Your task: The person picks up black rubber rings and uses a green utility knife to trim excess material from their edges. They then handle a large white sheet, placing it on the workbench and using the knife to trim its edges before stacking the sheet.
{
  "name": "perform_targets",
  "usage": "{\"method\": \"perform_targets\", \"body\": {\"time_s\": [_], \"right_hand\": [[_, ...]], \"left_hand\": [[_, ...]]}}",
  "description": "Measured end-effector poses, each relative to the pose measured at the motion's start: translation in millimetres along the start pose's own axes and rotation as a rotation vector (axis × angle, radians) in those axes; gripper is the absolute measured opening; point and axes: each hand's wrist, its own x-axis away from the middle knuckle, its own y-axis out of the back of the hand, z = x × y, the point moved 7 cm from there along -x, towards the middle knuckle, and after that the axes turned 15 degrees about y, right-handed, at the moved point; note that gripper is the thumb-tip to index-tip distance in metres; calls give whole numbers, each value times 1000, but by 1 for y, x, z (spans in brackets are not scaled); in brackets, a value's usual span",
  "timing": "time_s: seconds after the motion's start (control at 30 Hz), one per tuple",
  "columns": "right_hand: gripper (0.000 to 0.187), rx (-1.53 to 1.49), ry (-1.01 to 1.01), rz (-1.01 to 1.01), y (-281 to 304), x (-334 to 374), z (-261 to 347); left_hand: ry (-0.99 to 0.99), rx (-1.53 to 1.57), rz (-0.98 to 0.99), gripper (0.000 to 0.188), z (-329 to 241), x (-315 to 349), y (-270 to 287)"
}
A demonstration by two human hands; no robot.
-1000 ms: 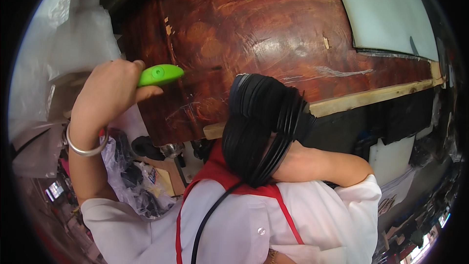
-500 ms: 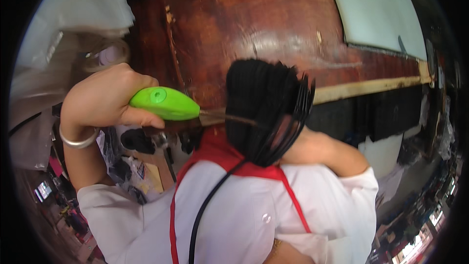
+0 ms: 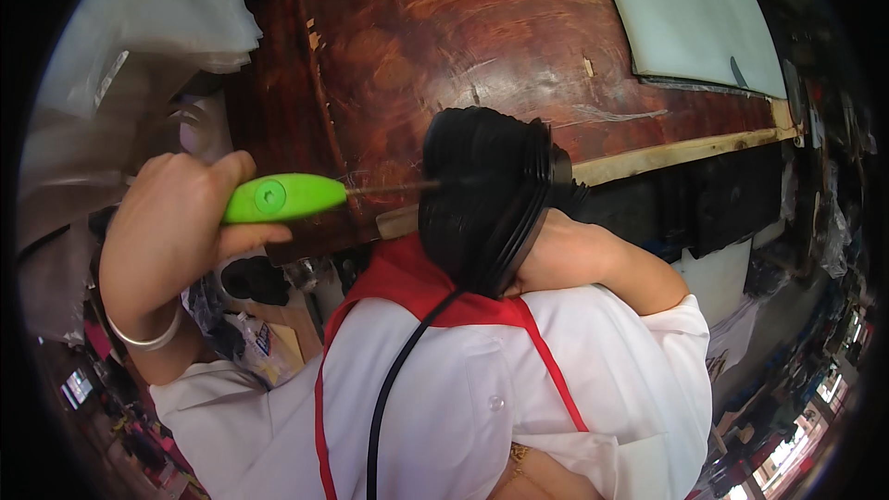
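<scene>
My left hand (image 3: 165, 222) is closed around the bright green handle of a hand tool (image 3: 301, 196). A thin metal shaft or blade comes out of the handle toward a stack of black layered pieces (image 3: 472, 194). The shaft's tip cannot be made out against the black. My right hand (image 3: 565, 255) grips the stack from its right side, with most fingers hidden behind it. The layers fan apart slightly along the right edge. What the pieces are made for does not show. Below them a black cord (image 3: 394, 380) hangs down over my white shirt.
A worn reddish-brown wooden table (image 3: 444, 28) lies ahead, with a pale board (image 3: 699, 18) at its far right. Cloudy plastic sheeting (image 3: 176, 18) stands at the left. I wear a red apron (image 3: 394, 287). Crowded shelves and goods line the right side.
My left hand has drawn the green-handled tool leftward and turned it more level. The black stack has shifted slightly up and left with my right hand, its layers less spread.
</scene>
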Motion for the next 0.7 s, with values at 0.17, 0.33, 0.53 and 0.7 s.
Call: {"method": "perform_targets", "body": {"time_s": [0.17,0.33,0.53,0.7], "right_hand": [[42,28,-64,64,3,-2,-1],[41,12,20,83,5,-6,4],[35,-40,-81,74,3,-1,-2],[32,11,-25,-1,2,1,-1]], "left_hand": [[-70,14,90,54,0,11,-1],[-77,115,149,53,-3,9,0],[-63,44,68,52,-1,19,-2],[-16,70,46,51,6,16,-2]]}}
